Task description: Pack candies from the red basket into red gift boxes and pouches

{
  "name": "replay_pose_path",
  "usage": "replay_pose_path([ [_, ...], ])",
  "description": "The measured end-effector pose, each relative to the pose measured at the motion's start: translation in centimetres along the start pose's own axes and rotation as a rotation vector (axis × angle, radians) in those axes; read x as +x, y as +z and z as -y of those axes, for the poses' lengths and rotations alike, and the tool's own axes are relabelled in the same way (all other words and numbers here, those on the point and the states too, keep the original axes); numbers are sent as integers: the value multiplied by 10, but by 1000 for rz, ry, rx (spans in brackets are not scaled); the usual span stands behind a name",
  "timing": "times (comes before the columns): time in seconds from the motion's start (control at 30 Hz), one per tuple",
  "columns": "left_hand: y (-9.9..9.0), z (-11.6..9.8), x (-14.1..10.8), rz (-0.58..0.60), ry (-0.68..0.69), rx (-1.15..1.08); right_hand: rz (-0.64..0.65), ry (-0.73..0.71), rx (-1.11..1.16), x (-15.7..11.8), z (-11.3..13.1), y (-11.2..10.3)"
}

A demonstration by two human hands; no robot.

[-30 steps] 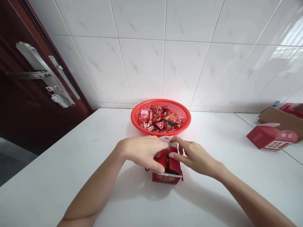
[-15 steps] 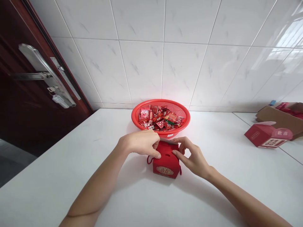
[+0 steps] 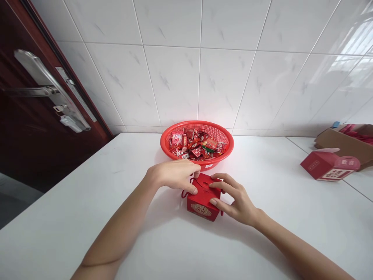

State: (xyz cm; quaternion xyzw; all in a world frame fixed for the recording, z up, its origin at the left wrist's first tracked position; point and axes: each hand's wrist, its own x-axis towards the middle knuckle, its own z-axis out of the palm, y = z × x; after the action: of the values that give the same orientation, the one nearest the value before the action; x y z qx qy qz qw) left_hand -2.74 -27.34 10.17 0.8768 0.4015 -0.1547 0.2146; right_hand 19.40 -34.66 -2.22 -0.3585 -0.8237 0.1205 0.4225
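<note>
A small red gift box [image 3: 204, 196] with a pale oval print on its front stands on the white tabletop before me. Its top flaps lie nearly flat, with curved slots showing, and dark red cords hang at its sides. My left hand [image 3: 176, 175] grips the box's left top edge, thumb on the lid, the other fingers partly hidden. Spread over the right part of the lid are the fingers of my right hand [image 3: 233, 196], thumb near the front edge; they touch the top without wrapping around it.
Behind the box, a red plastic basket [image 3: 163, 146] holds several red-wrapped candies [image 3: 198, 146]. To the right stand a pink-red paper box [image 3: 329, 165] and an open cardboard box [image 3: 346, 144]. A tiled wall [image 3: 171, 85] backs the table; a dark door [image 3: 29, 136] is at left.
The box's raised back flap has come down onto the top. My right hand's fingers have moved from pinching that flap to lying spread on the lid. My left hand stays on the left edge.
</note>
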Motion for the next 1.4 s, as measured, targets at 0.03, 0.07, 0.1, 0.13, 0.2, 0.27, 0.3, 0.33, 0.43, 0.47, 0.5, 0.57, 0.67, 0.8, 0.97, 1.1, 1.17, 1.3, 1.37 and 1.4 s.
replay_pose_path([
  [0.03, 0, 0, 0, 11, 9, -2, 0, 11, -11, 0, 0, 0],
  [0.07, 0, 0, 0, 21, 17, -3, 3, 22, -20, -1, 0, 0],
  [0.1, 0, 1, 0, 27, 26, -3, 8, 29, -26, -1, 0, 0],
  [0.13, 0, 1, 1, 31, 36, 1, 10, 33, -28, -1, 0, 0],
  [0.2, 0, 0, 1, 32, 53, 11, 12, 37, -30, -1, 0, -1],
  [0.27, 0, 0, 1, 29, 65, 16, 15, 46, -33, 0, -1, -2],
  [0.3, 0, -1, 1, 26, 67, 16, 18, 54, -35, 0, -1, -2],
  [0.33, 0, -1, 1, 23, 66, 15, 24, 62, -37, 1, -1, -3],
  [0.43, 1, -1, 1, 15, 57, 8, 64, 49, -57, 1, 1, -6],
  [0.47, 1, -1, 1, 15, 51, 7, 85, 37, -71, 2, 3, -6],
  [0.5, 1, -1, 1, 16, 47, 6, 107, 31, -92, 1, 4, -7],
  [0.57, 1, -1, 1, 17, 40, 6, 142, 39, -137, 1, 7, -8],
  [0.67, 2, -1, 1, 16, 40, -2, 164, 70, -166, 2, 11, -8],
  [0.8, 1, -3, 0, 7, 59, -29, 153, 41, -118, 6, 11, -14],
  [0.97, -3, -4, -8, -49, 128, -64, 69, 182, -217, 7, -10, -59],
  [1.1, -6, -1, -14, -59, 101, -53, -158, 526, -274, -6, -45, -117],
  [1.17, -6, -1, -14, -47, 85, -49, -254, 678, -322, -15, -62, -142],
  [1.3, -6, -1, -13, -36, 82, -46, -325, 818, -380, -37, -90, -178],
  [1.37, -5, 0, -12, -33, 88, -44, -316, 845, -337, -48, -101, -189],
  [1.4, -5, 1, -12, -35, 96, -42, -318, 849, -314, -53, -105, -193],
])
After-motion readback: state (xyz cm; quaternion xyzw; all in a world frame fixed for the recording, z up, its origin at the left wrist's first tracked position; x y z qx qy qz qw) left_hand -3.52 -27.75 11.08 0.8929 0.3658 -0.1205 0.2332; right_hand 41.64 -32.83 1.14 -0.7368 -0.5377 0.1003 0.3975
